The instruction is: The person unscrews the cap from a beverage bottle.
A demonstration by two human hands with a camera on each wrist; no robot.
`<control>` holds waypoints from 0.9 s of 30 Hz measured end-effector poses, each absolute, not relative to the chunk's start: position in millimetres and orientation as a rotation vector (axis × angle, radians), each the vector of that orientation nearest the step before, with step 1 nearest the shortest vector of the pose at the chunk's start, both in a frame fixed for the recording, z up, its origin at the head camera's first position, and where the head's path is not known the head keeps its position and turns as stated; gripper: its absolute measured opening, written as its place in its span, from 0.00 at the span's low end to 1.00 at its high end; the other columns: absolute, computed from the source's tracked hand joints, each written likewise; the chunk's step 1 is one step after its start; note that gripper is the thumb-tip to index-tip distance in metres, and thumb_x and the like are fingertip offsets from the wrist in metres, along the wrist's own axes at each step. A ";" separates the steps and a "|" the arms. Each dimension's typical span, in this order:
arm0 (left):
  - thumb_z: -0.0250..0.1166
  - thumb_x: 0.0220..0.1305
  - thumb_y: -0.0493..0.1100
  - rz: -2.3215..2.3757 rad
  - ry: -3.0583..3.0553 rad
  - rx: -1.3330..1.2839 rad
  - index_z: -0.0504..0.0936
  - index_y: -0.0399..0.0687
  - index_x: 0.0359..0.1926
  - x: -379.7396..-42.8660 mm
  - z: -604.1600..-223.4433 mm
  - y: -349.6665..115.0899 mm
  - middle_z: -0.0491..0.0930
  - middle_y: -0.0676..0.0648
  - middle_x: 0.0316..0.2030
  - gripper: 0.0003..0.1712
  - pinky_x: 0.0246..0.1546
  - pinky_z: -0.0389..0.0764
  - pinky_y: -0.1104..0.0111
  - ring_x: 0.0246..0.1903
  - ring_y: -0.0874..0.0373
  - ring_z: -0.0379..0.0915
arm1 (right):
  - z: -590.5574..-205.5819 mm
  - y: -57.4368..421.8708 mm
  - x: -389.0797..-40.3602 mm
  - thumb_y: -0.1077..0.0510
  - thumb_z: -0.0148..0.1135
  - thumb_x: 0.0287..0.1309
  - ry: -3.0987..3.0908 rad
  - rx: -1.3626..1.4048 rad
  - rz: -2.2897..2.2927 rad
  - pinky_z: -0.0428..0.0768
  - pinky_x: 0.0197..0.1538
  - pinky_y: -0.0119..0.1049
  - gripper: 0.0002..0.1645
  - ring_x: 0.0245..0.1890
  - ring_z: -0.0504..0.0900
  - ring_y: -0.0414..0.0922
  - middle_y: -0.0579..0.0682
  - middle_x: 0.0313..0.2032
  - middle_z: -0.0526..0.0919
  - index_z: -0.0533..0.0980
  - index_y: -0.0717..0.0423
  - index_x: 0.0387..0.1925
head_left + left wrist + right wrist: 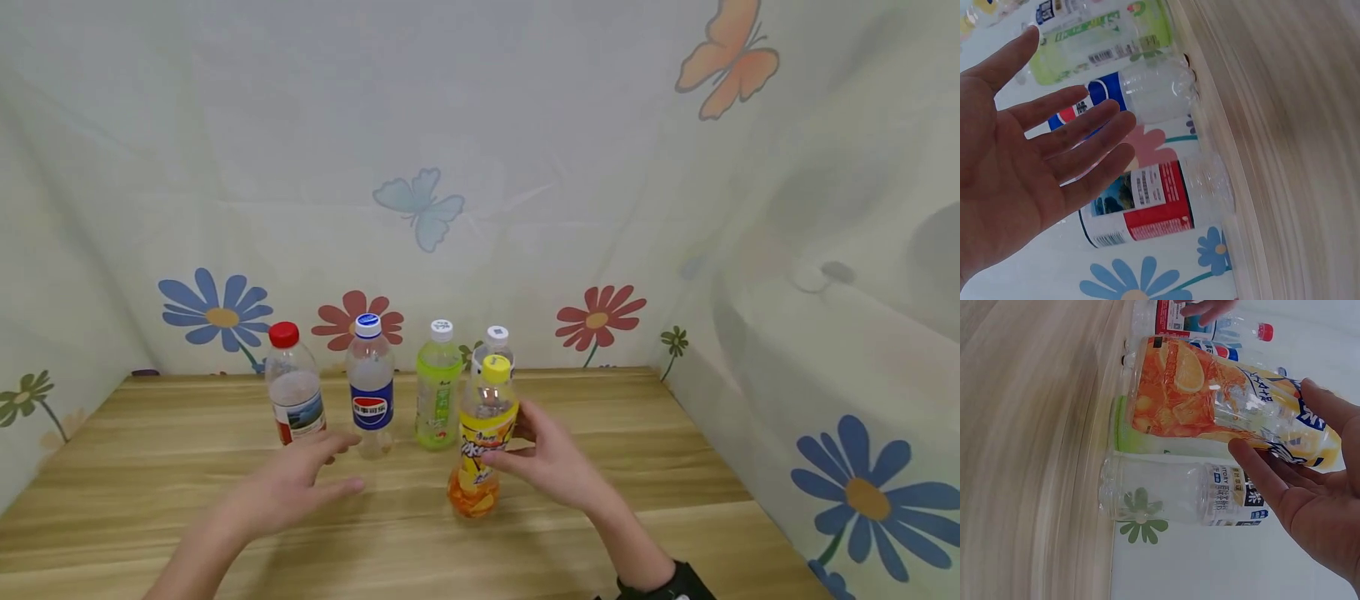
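Note:
My right hand (553, 462) grips a yellow-capped drink bottle (480, 442) round its label, thumb on the near side. In the right wrist view this bottle (1185, 394) shows orange slices and ice cubes printed on its lower part. My left hand (288, 483) holds nothing; its fingers are spread in the left wrist view. Closest to it stand a red-capped bottle (296, 392) with a red and white label and a blue-labelled cola bottle (371, 404). The left hand partly hides the red-capped bottle's lower part.
A green-labelled bottle (437, 392) stands right of the cola bottle. Behind the yellow-capped bottle is a clear white-capped bottle (497, 337), seen better in the right wrist view. All stand on a wood-grain table (187, 467) before a flower-printed cloth (285, 167).

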State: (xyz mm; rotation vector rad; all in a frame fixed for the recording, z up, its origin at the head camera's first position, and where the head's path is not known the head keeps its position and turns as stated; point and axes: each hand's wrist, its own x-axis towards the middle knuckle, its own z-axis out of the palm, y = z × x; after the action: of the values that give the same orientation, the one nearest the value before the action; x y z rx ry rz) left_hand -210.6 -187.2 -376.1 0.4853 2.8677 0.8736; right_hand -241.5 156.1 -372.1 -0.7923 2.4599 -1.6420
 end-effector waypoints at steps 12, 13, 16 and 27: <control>0.61 0.57 0.73 0.857 2.891 0.605 0.73 0.55 0.66 -208.5 -376.8 -161.6 0.70 0.51 0.62 0.42 0.56 0.70 0.52 0.61 0.49 0.68 | -375.6 141.1 -235.4 0.58 0.72 0.56 2.359 -0.851 -1.694 0.79 0.49 0.39 0.37 0.53 0.80 0.49 0.48 0.55 0.77 0.66 0.51 0.65; 0.60 0.58 0.73 0.850 2.898 0.625 0.73 0.54 0.66 -208.6 -377.4 -159.6 0.70 0.51 0.62 0.42 0.57 0.70 0.52 0.62 0.49 0.67 | -375.7 140.2 -234.8 0.59 0.73 0.56 2.350 -0.857 -1.704 0.79 0.49 0.40 0.37 0.53 0.80 0.49 0.48 0.55 0.77 0.66 0.51 0.65; 0.60 0.57 0.74 0.850 2.905 0.644 0.72 0.53 0.66 -208.2 -377.5 -154.5 0.69 0.51 0.63 0.44 0.57 0.70 0.53 0.62 0.49 0.67 | -375.4 137.9 -233.0 0.58 0.73 0.56 2.346 -0.868 -1.708 0.79 0.49 0.41 0.38 0.52 0.80 0.48 0.47 0.55 0.77 0.66 0.50 0.66; 0.64 0.57 0.70 0.913 2.910 0.695 0.62 0.55 0.73 -201.1 -379.4 -133.6 0.63 0.49 0.67 0.48 0.59 0.67 0.50 0.65 0.46 0.63 | -379.5 125.0 -230.7 0.61 0.72 0.56 2.281 -0.932 -1.773 0.79 0.50 0.40 0.41 0.55 0.78 0.47 0.46 0.58 0.74 0.64 0.43 0.68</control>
State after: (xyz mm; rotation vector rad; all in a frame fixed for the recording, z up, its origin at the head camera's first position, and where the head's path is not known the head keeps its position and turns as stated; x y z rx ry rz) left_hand -201.1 -133.6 -379.4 0.6953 2.9098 0.9130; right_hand -230.7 125.0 -379.5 -0.9316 2.2807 -1.7733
